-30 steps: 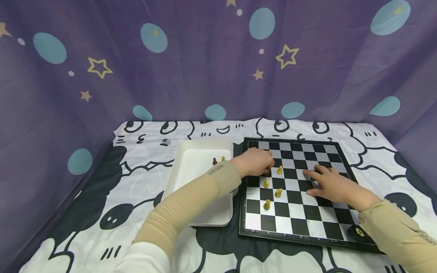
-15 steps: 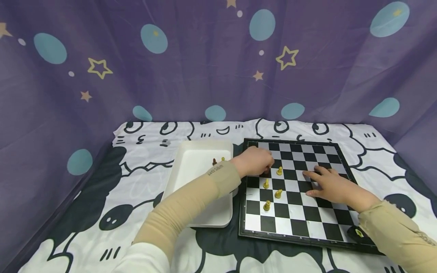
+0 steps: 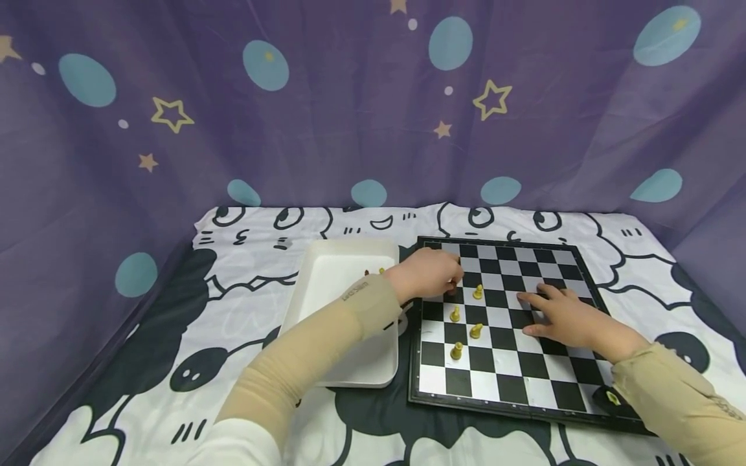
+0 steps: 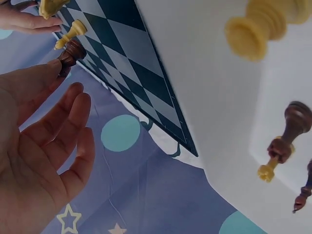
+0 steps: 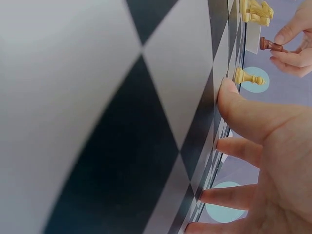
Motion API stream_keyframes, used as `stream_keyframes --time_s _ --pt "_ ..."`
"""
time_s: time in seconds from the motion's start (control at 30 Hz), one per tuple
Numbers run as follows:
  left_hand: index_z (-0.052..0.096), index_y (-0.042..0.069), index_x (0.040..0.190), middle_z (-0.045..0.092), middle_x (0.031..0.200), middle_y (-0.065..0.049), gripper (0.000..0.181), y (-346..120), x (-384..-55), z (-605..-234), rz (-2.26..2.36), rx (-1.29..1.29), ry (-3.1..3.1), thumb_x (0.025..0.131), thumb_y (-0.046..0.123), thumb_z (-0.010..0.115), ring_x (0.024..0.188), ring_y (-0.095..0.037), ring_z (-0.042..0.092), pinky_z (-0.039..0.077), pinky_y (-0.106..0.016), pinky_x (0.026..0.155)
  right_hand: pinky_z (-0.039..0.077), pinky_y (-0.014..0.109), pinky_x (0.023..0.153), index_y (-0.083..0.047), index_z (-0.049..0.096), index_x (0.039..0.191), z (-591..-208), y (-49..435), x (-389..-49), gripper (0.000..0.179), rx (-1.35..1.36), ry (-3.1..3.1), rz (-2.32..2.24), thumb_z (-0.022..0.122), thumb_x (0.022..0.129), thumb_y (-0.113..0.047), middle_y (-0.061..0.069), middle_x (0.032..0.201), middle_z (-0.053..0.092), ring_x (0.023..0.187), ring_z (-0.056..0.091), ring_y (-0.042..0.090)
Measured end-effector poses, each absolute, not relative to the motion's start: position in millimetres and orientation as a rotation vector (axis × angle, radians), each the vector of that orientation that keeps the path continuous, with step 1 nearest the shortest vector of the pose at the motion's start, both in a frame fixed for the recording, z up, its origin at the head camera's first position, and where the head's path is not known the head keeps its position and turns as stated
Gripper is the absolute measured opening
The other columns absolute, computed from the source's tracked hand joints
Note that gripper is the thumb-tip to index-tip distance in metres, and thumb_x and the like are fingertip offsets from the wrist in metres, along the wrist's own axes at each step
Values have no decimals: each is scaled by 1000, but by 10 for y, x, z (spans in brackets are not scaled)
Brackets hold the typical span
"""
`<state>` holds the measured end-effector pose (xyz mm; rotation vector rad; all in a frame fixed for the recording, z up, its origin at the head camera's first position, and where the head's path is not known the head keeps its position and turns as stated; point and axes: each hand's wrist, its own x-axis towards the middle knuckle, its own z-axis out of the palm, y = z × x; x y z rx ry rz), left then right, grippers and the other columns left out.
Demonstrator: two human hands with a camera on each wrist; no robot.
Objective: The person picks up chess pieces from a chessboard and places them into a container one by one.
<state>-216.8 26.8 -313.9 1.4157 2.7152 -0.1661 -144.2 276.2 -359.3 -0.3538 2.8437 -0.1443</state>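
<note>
My left hand (image 3: pixel 428 273) pinches a dark brown chess piece (image 4: pixel 73 52) between thumb and fingertips, over the left side of the black-and-white chessboard (image 3: pixel 474 402). In the right wrist view, a gap shows between the base of this brown chess piece (image 5: pixel 266 43) and the board. Several yellow chess pieces stand on the board's left part, among them a pawn (image 3: pixel 478 292), a knight (image 3: pixel 476 331) and a rook (image 3: pixel 456 351). My right hand (image 3: pixel 568 317) rests on the right half of the board, fingers spread and holding nothing.
Left of the board, a white tray (image 3: pixel 355 378) holds several brown and yellow pieces, partly hidden by my left sleeve. A small black object (image 3: pixel 612 399) with a yellow mark shows beside my right sleeve. A purple curtain (image 3: pixel 361 116) hangs behind the patterned cloth.
My left hand has shifted slightly left, toward the tray, with the brown chess piece. My right hand and the yellow pieces have kept their places.
</note>
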Motion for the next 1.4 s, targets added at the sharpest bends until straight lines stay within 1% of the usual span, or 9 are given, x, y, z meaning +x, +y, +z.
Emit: stream_keyframes --time_s 0.17,0.3,0.4,0.6,0.8,1.07,1.3,1.4 --pt "72 22 93 62 95 5 10 170 -2156 -3164 -99 1391 2725 92 20 62 84 -9 59 48 -27 73 39 71 83 -11 49 137 -3601 2754 -1438 76 -355 2843 -141 64 79 -57 38 137 35 117 35 64" --pt "71 21 88 61 91 5 13 94 -2152 -3168 -71 1389 2742 93 17 59 78 -9 55 42 -24 65 38 71 84 -10 49 137 -3596 2750 -1438 75 -362 2849 -139 64 79 -57 38 137 35 117 36 64" --pt "71 21 88 60 90 5 14 49 -2147 -3165 -73 1383 2742 93 15 59 76 -9 52 39 -23 63 38 71 84 -11 49 137 -3591 2748 -1440 75 -366 2849 -138 64 79 -57 38 137 35 117 36 63" --pt "71 21 93 60 91 4 10 -12 -2134 -3177 -89 1388 2748 93 20 61 77 -9 54 44 -24 67 38 71 84 -10 48 137 -3592 2747 -1432 76 -356 2847 -128 64 79 -57 38 137 35 117 36 63" --pt "71 19 95 60 91 3 11 -100 -2099 -3136 -67 1380 2748 93 19 61 80 -10 58 48 -26 72 38 71 84 -10 48 137 -3597 2755 -1416 77 -355 2852 -131 64 79 -57 38 136 35 117 36 64" --pt "71 18 92 61 88 2 9 -252 -2077 -3091 -54 1422 2786 92 18 62 80 -12 61 49 -28 68 38 71 84 -10 48 137 -3603 2760 -1419 77 -349 2847 -126 64 79 -57 38 137 35 117 35 64" --pt "72 17 93 63 91 2 9 -325 -2066 -3059 -49 1429 2799 91 15 63 83 -13 62 51 -30 75 38 71 84 -10 48 137 -3609 2762 -1423 77 -368 2853 -124 63 79 -58 38 136 35 117 36 64" --pt "72 17 94 64 91 2 9 -352 -2048 -3037 -55 1411 2800 91 16 64 82 -13 61 50 -31 75 38 71 83 -10 48 137 -3611 2763 -1417 77 -374 2861 -130 63 79 -58 38 136 36 116 36 64"
